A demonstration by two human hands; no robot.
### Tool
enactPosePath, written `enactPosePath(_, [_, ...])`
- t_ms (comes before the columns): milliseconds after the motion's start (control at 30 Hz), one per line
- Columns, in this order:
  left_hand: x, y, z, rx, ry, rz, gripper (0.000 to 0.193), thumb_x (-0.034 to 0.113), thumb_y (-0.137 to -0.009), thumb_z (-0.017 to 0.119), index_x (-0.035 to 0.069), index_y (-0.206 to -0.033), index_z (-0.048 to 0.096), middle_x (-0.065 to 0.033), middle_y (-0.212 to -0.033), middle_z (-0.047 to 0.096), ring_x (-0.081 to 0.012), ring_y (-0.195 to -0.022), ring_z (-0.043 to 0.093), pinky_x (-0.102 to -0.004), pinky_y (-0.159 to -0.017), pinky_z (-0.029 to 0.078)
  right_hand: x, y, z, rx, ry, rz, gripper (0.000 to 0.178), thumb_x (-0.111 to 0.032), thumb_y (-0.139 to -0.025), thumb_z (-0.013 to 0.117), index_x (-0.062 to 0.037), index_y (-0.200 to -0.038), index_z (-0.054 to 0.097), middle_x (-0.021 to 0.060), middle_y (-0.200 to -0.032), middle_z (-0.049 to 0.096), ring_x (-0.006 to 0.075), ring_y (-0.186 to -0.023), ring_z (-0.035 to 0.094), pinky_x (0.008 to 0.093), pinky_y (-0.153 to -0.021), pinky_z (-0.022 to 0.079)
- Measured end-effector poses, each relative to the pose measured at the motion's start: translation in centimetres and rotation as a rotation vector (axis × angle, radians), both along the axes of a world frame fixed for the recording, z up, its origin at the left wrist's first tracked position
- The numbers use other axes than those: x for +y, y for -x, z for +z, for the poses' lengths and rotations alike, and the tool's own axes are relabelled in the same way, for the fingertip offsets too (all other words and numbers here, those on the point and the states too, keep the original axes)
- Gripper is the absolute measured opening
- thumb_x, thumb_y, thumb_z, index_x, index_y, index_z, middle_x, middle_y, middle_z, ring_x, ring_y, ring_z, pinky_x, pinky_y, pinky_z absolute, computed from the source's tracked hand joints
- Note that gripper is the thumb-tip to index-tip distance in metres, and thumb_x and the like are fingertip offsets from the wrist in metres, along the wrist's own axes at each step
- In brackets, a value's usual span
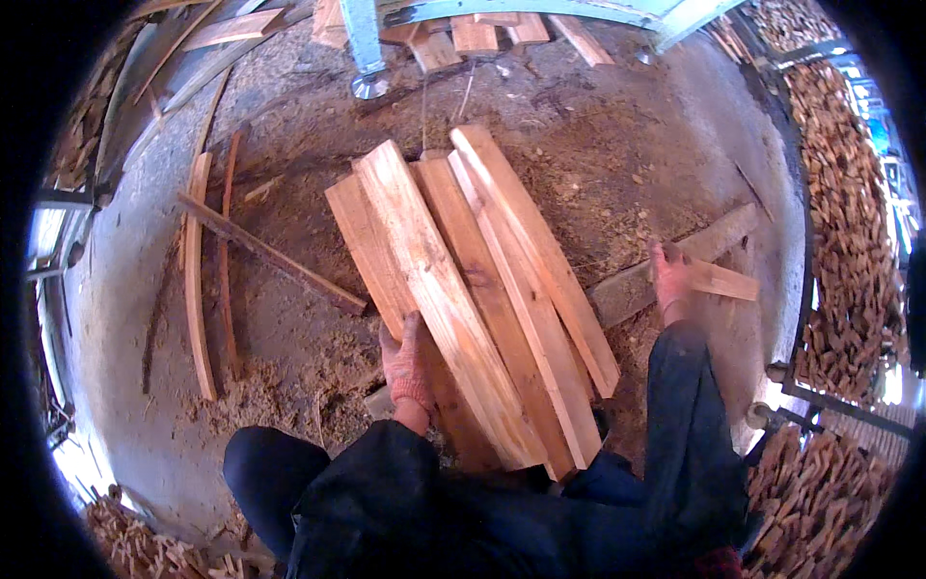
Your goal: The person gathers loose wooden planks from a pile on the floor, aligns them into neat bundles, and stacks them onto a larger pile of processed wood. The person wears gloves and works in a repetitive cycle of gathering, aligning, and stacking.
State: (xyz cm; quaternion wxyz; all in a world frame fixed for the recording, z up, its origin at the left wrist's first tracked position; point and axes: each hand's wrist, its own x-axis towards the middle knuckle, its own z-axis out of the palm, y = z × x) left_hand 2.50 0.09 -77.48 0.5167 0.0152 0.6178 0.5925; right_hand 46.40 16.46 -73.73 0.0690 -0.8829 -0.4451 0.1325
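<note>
Left hand point(407, 362) fingers curled on plank stack point(473, 299) at 7 o'clock; right hand point(672, 280) fingers clamped on short board point(725, 282), 3 o'clock.

From my remote view: pale, rough-sawn wooden boards point(473, 289), matt and grainy, lie over a grey concrete floor point(617, 145) dusted with sawdust; my left hand point(405, 367) wears a reddish knitted cloth glove.
</note>
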Motion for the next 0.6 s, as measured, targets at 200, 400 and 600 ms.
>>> enactPosePath(200, [-1.1, 1.0, -1.3, -0.083, -0.028, 0.093, 0.056, 0.025, -0.091, 0.072, 0.002, -0.136, 0.047, -0.0111, -0.118, 0.063, -0.0219, -0.101, 0.061, -0.0331, -0.089, 0.050, -5.5, 0.8, 2.5, 0.276, -0.364, -0.196, 0.059, -0.037, -0.083, 0.070, 0.0011, -0.127, 0.061, 0.0178, -0.126, 0.061, 0.0341, -0.115, 0.057, 0.0403, -0.099, 0.043])
enactPosePath(400, [0.5, -0.4, 1.8, -0.084, 0.042, 0.032, 0.059, 0.025, -0.090, 0.073, 0.002, -0.137, 0.045, -0.0111, -0.119, 0.063, -0.0223, -0.102, 0.061, -0.0337, -0.088, 0.050, -9.6, -1.0, 10.5, 0.829, -0.716, -0.284, 0.037, -0.016, -0.087, 0.068, -0.0031, -0.122, 0.064, 0.0059, -0.114, 0.065, 0.0204, -0.105, 0.059, 0.0342, -0.092, 0.046])
enactPosePath(600, [0.1, 0.4, 0.7, -0.045, 0.048, -0.023, 0.070, 0.033, -0.088, 0.075, 0.002, -0.142, 0.043, -0.0120, -0.124, 0.061, -0.0230, -0.107, 0.060, -0.0346, -0.091, 0.049, -14.8, 7.3, 19.9, 0.456, -0.455, 0.217, 0.045, -0.024, -0.095, 0.058, -0.0017, -0.133, 0.054, 0.0096, -0.129, 0.056, 0.0221, -0.121, 0.052, 0.0347, -0.102, 0.042])
